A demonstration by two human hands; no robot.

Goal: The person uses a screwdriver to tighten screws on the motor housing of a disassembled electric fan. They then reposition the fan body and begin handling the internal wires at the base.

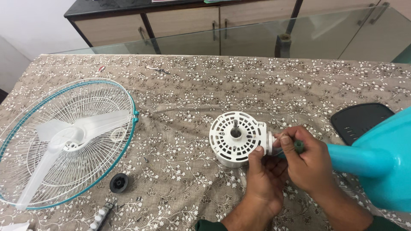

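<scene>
The left hand (263,177) braces the white motor housing (235,137) at table centre, thumb pressed on its rim. At three o'clock of it, the right hand (306,158) pinches a dark green screwdriver handle (299,146); keeping the tool square to the housing neck should prevent slipping.

The round white slotted plastic fan motor housing (236,137) lies face-up with its shaft upright, at three o'clock joined to the teal plastic stand neck (349,158).

Left hand (265,179): palm up, thumb raised, fingers curled loosely.
Right hand (306,160): just above the left, touching it, fingers pinched shut.
Forearms: rising from the lower edge, angled toward each other.
</scene>
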